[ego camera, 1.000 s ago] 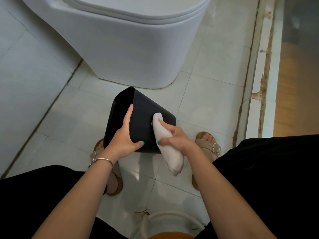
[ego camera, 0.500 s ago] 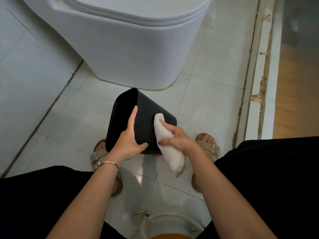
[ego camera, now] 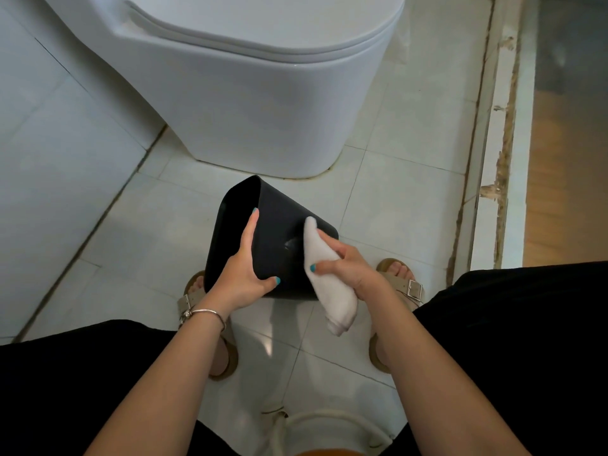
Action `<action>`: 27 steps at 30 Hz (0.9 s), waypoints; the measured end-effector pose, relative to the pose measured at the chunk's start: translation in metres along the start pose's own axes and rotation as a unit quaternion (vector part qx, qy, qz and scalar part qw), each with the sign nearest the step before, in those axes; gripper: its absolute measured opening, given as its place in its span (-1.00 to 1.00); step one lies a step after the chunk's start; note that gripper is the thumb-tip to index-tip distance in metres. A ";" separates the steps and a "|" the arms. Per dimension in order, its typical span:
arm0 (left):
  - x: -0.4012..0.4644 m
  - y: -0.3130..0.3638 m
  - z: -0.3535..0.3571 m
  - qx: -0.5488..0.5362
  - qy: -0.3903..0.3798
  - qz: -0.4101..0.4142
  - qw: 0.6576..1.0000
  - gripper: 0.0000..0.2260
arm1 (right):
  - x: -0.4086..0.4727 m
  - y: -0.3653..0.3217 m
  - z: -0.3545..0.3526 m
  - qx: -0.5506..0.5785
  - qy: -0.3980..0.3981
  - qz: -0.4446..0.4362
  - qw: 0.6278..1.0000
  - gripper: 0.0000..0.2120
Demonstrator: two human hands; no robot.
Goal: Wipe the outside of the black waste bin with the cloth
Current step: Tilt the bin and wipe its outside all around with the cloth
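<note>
Black bin [ego camera: 283,232] gripped at its rim by left hand [ego camera: 241,274]; right hand [ego camera: 348,264] pinches cloth [ego camera: 325,278].

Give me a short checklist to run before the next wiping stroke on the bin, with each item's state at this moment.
1. Bin held steady: ok. The left hand grips the black bin at its rim, tipped on its side above the floor.
2. Cloth in hand: ok. The right hand holds the white cloth.
3. Cloth on the outside wall: ok. Its upper end lies against the bin's side.
4. Room to stroke: ok. The bin is apart from the toilet.
5. Far side and base wiped: cannot tell, hidden from this view.
6. Loose cloth tail: ok. It hangs below the bin.
</note>
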State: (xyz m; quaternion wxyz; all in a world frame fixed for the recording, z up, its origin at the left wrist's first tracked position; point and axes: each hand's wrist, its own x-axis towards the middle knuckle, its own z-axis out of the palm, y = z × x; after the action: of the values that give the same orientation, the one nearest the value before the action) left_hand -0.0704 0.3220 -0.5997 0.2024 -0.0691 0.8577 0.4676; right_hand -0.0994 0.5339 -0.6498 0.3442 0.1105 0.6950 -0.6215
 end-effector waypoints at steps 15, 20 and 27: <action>0.001 -0.005 0.002 -0.003 0.012 -0.012 1.000 0.10 | -0.001 -0.009 0.014 -0.050 -0.079 -0.004 0.996 -0.23; 0.000 -0.002 0.004 0.012 0.005 -0.002 1.000 0.09 | -0.009 -0.017 0.001 0.127 -0.171 -0.019 0.977 -0.32; -0.001 -0.003 0.004 -0.001 0.019 -0.007 1.000 0.10 | -0.011 0.002 -0.031 0.159 -0.155 0.072 0.972 -0.49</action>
State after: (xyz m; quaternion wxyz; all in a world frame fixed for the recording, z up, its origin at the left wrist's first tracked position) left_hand -0.0677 0.3241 -0.6034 0.1898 -0.0840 0.8605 0.4652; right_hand -0.1008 0.5665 -0.6454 0.4695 0.1160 0.5160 -0.7070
